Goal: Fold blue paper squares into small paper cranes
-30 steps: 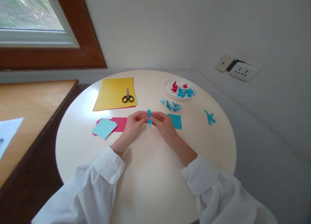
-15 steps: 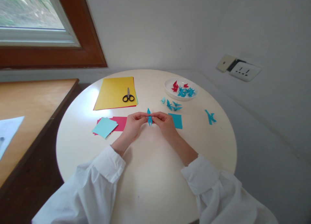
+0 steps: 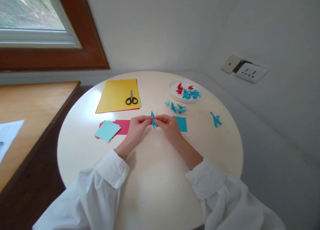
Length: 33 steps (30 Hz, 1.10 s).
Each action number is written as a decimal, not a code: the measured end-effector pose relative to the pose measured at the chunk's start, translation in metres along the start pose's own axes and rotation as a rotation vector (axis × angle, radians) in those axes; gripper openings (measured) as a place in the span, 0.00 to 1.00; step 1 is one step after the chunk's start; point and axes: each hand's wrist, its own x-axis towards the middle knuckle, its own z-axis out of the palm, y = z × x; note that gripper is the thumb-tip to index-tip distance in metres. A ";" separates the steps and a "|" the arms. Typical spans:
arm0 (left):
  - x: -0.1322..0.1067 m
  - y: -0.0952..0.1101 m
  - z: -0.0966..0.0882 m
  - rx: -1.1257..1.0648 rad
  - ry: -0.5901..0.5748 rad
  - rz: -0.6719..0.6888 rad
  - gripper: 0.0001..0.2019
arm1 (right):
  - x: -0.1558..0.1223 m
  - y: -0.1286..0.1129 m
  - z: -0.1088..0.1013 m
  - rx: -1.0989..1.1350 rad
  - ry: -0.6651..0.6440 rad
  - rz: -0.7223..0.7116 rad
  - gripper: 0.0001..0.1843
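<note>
Both of my hands meet over the middle of the round cream table (image 3: 155,190). Between their fingertips is a small folded blue paper piece (image 3: 153,119), standing roughly upright. My left hand (image 3: 137,127) pinches it from the left and my right hand (image 3: 169,126) pinches it from the right. A flat blue paper square (image 3: 181,124) lies just right of my right hand. A light blue square (image 3: 107,130) rests on a red strip (image 3: 123,126) left of my left hand.
A yellow sheet (image 3: 117,95) with black scissors (image 3: 131,99) on it lies at the back. A white dish (image 3: 186,91) holds red and blue folded pieces. Loose blue folded pieces (image 3: 177,108) lie near it, another blue folded piece (image 3: 215,119) at the right. A wooden desk (image 3: 30,116) stands left.
The folded blue piece has tilted slightly between my fingertips and my fingers have closed in on it a little. My hands have otherwise stayed in place.
</note>
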 end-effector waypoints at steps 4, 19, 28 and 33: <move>-0.001 0.002 0.000 0.036 -0.004 -0.003 0.08 | 0.001 0.001 0.000 0.008 -0.001 0.000 0.06; 0.001 0.001 0.001 0.010 0.003 0.014 0.11 | 0.001 0.003 0.000 -0.010 0.002 -0.031 0.10; -0.001 0.004 0.001 0.032 0.003 0.059 0.12 | 0.000 0.002 0.001 -0.052 0.021 -0.109 0.11; -0.001 0.006 0.003 -0.015 0.052 0.093 0.12 | 0.000 0.004 0.002 0.004 -0.051 -0.014 0.16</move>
